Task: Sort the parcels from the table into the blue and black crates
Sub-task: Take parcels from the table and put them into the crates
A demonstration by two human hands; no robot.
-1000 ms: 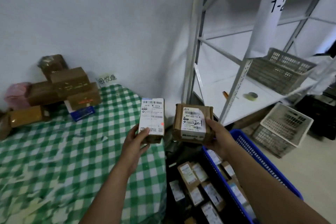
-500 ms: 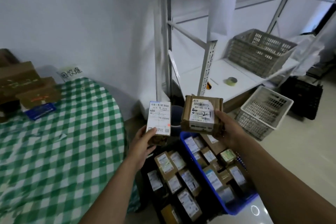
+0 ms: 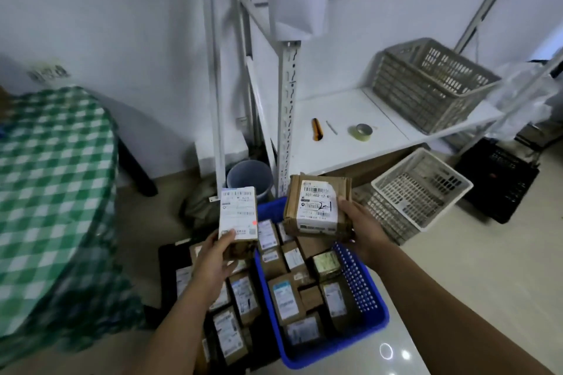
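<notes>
Pkgs (image 3: pixel 238 216) now over crates (image 3: pixel 335 344), 1 upright per grip (image 3: pixel 213 265).

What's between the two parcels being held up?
Nothing solid: the head view shows an open gap between the left-hand parcel and the right-hand parcel, with a corner of the blue crate visible below.

- the left hand (image 3: pixel 213 259) is raised, its thumb pressed on the front of a narrow parcel (image 3: pixel 238 213) and its fingers curled behind.
- the right hand (image 3: pixel 364 231) grips a wider parcel (image 3: pixel 316 207) by its right edge, thumb on the front.
- the bare left forearm (image 3: pixel 170 323) and right forearm (image 3: pixel 441 307) reach forward, drawing closer toward the hands.
</notes>
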